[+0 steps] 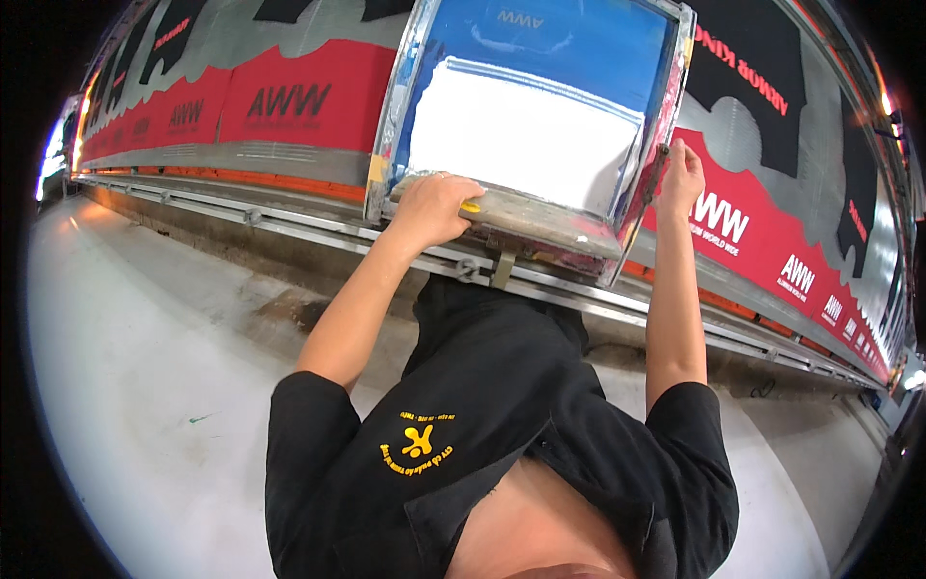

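Note:
A screen-printing frame (387,135) with blue mesh (559,43) lies in front of me, tilted slightly. A broad patch of white ink (521,135) covers the nearer part of the mesh. Along the frame's near end runs a worn wooden squeegee (550,212). My left hand (436,207) is closed over its left part, with a small yellow piece showing by the fingers. At the frame's right side, my right hand (682,179) has its fingers pinched together against a thin dark strip by the edge; whether it grips the frame or a separate piece is unclear.
A long printing table carries red and black fabric panels (304,96) on the left and more panels (743,193) on the right. A metal rail (318,233) runs along its near edge, just in front of my body. Pale floor (145,386) lies below.

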The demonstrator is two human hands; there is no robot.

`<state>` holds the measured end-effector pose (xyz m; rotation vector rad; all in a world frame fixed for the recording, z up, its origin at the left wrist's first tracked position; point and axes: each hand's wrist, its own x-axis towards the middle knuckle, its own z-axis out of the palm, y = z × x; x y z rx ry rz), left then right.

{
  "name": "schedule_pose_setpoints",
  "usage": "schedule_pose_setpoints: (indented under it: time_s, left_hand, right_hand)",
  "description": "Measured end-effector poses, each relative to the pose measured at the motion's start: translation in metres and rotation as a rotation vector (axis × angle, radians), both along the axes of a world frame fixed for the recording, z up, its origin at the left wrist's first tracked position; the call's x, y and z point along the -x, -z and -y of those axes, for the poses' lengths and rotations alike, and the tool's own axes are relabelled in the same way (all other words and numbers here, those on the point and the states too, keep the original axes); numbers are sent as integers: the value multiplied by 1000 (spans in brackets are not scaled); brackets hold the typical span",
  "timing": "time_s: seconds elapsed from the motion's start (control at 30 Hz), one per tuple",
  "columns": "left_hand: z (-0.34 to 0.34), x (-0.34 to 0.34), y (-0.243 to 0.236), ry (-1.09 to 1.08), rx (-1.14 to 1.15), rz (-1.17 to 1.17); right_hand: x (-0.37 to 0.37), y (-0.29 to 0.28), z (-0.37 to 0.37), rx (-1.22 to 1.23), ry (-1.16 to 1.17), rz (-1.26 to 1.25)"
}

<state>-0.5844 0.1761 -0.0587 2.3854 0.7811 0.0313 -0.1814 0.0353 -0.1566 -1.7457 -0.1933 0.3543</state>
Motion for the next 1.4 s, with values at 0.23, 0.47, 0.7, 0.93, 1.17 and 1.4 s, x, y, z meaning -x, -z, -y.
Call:
schedule_pose_setpoints:
  time_s: [0.23, 0.47, 0.7, 0.93, 1.17, 1.4]
  left_hand:
    - [-9, 21, -10, 186, -19, 17]
    - [-113, -67, 3, 194, -103, -30]
    - [-190, -129, 25, 248, -118, -147]
    - [-220, -116, 19, 225, -210, -379]
    - [-197, -104, 40, 191, -228, -362]
    - [-62, -11, 20, 141, -113, -415]
  right_hand:
    - [13, 9, 9, 56, -65, 64]
    - [6, 13, -10, 168, -88, 54]
    - [14, 4, -18, 194, -62, 35]
    - [4, -89, -88, 525, -828, 696]
    - [38, -51, -99, 992, -801, 893]
    - [132, -54, 42, 854, -789, 932]
